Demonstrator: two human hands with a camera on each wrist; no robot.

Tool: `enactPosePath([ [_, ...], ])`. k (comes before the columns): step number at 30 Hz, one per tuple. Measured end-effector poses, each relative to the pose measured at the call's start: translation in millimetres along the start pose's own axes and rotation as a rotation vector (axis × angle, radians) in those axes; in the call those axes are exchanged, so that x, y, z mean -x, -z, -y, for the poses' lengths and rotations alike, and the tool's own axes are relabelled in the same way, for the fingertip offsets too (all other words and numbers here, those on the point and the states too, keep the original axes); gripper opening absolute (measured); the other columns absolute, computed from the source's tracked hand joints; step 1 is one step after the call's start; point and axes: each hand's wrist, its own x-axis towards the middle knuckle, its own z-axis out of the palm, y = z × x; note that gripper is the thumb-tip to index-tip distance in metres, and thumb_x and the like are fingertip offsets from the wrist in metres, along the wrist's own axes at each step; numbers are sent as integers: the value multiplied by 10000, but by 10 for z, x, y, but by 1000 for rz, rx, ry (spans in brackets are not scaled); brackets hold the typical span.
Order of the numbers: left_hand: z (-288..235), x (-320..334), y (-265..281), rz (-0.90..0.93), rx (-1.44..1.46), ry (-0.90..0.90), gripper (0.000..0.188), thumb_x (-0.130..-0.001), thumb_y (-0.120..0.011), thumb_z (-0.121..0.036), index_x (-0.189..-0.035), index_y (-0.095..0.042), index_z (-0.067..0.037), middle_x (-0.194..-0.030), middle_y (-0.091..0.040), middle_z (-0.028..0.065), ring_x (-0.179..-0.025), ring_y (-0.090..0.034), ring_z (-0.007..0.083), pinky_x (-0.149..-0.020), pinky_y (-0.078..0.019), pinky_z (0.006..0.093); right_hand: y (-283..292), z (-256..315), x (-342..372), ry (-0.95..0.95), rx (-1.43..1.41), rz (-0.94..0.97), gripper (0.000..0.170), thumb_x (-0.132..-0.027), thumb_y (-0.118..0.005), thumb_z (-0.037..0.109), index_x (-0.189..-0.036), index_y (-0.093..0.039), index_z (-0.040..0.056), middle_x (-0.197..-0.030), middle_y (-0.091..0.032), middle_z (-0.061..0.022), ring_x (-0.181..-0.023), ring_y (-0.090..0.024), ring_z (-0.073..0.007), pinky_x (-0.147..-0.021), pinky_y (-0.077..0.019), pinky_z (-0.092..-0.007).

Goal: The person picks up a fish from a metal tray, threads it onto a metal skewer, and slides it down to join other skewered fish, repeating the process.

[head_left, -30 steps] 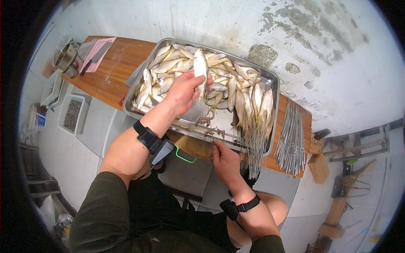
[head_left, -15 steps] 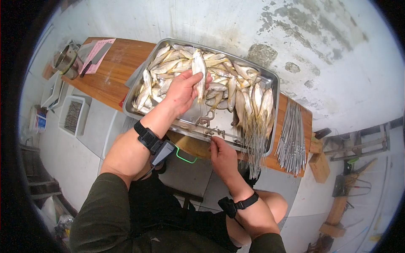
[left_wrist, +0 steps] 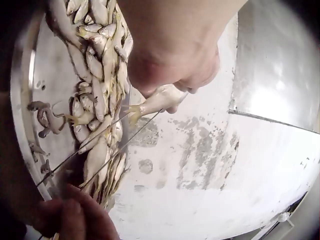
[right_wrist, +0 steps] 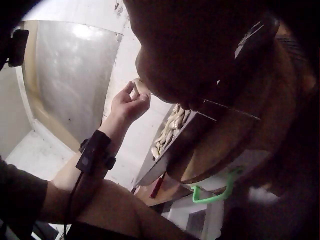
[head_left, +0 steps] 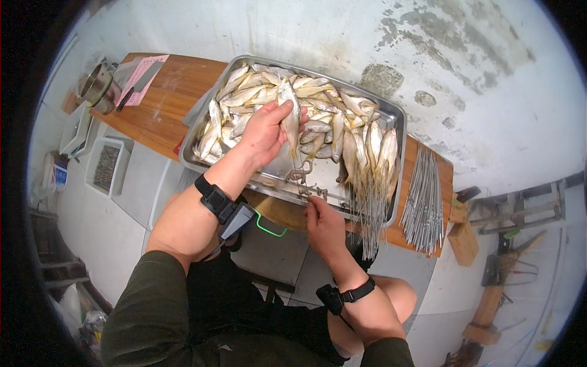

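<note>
My left hand (head_left: 269,131) grips a small silvery, yellow-tinged fish (head_left: 290,119) above the metal tray (head_left: 401,156), thumb across its body and tail pointing down. Below and to the right, my right hand (head_left: 324,225) pinches thin metal skewers between thumb and fingers at the tray's near edge. In the left wrist view, two skewers (left_wrist: 145,126) run from the right fingers up to the tail end of the fish; their far ends are hidden by the fish and left hand. Many loose fish (head_left: 244,95) fill the tray's back and left.
Skewered fish (head_left: 382,147) lie at the tray's right, skewers hanging over the edge. Brownish scraps (head_left: 298,174) sit near the tray's front. Loose skewers (head_left: 422,202) lie on the wooden table to the right. A knife (head_left: 140,82) rests on pink paper at left; a green handle (head_left: 269,227) sits below.
My right hand has moved slightly up and left, closer to the fish. My left hand stays in place while the fish in it has dropped and tilted a little.
</note>
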Motion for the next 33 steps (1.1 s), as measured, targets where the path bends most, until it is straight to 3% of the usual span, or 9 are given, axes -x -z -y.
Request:
enactPosePath([
  [1,-17,10,-10,-6,-14,10,204,-967,-500,-182,-1068,-528,-7,-987,-647,122,-896,-648,204,-783,-544,330,-1,-6,8,1,0,1,170,-909,-553,118,-1033,-608,16,-751,-659,-151,-703,-666,-282,-638,-504,-334],
  [3,-33,13,-10,-13,-27,21,197,-965,-507,-178,-1069,-506,-11,-985,-633,123,-871,-645,209,-772,-545,349,0,-11,19,-56,4,58,230,-863,-588,156,-1081,-618,87,-916,-656,-182,-817,-638,-367,-704,-517,-432],
  [15,10,-4,5,25,-9,66,246,-978,-466,-193,-1110,-538,1,-997,-657,126,-909,-647,215,-818,-526,323,3,-3,-42,-73,-25,14,217,-875,-572,160,-1073,-617,82,-876,-649,-194,-794,-632,-381,-684,-509,-445],
  [17,4,-70,89,99,-26,21,239,-977,-471,-181,-1106,-518,15,-1019,-644,139,-916,-653,227,-810,-537,325,32,22,-52,-97,-27,18,218,-878,-568,162,-1075,-616,82,-883,-650,-192,-795,-632,-381,-685,-509,-444],
  [28,-54,-8,29,18,-51,6,260,-982,-471,-224,-1059,-578,0,-984,-658,112,-917,-652,208,-787,-543,301,24,-10,-45,-97,-17,49,215,-891,-557,174,-1074,-612,75,-906,-647,-194,-815,-630,-379,-693,-509,-436],
  [30,-42,-3,29,-1,-62,10,261,-980,-476,-226,-1056,-578,3,-981,-660,110,-906,-654,204,-785,-542,300,0,-9,-57,-3,15,-21,163,-910,-548,98,-1029,-610,4,-738,-654,-129,-679,-660,-222,-640,-502,-304],
  [33,-35,3,29,35,-55,36,224,-978,-486,-208,-1047,-533,-1,-976,-649,111,-896,-650,201,-790,-533,311,12,27,-97,0,22,-26,159,-913,-548,95,-1026,-610,2,-732,-653,-126,-663,-657,-213,-630,-502,-299],
])
